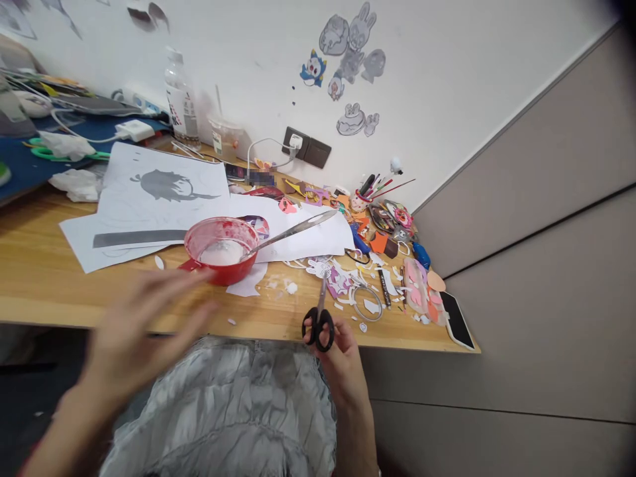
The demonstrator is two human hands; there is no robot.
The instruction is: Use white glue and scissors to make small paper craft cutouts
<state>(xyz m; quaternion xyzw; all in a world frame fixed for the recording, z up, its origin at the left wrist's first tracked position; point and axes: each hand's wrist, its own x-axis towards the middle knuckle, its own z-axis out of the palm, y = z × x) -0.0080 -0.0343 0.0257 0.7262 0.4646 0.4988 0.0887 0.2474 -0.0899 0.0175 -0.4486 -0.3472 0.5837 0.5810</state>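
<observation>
My right hand holds black-handled scissors at the table's front edge, their blades closed and pointing away from me. Smeared by motion, my left hand has its fingers apart and nothing in it, just in front of a red bowl. White paste lies inside the bowl, and a metal utensil leans on its rim toward the right. Beyond the scissor tips lies a small paper rabbit cutout, beside a purple and white piece.
Paper sheets with a grey drawing lie behind the bowl. A bottle and a cup stand by the wall. Paper scraps, a pen cup, a tape ring and a phone are at the right.
</observation>
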